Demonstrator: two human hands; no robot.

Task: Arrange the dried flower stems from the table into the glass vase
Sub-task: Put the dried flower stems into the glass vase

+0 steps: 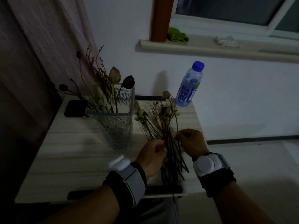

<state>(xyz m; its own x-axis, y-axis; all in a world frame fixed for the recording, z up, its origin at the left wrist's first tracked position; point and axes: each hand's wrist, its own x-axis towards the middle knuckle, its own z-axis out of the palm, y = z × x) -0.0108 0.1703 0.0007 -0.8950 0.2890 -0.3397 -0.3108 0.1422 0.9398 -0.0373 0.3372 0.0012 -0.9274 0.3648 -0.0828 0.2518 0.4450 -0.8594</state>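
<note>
A square glass vase (pixel 120 126) stands on the pale wooden table (pixel 72 159) and holds several dried stems with withered blooms. To its right a bundle of dried flower stems (pixel 168 131) lies flat, heads pointing away from me. My left hand (pixel 152 155) is curled against the left side of the bundle's dark stalks. My right hand (pixel 191 143) pinches stalks on the bundle's right side between fingertips. Both wrists wear strapped white devices.
A plastic water bottle (pixel 190 84) with a blue cap stands at the table's far right corner. A dark flat object (pixel 75 108) lies behind the vase. A curtain (pixel 48 46) hangs at left; a window sill (pixel 210 47) with a green cloth runs behind.
</note>
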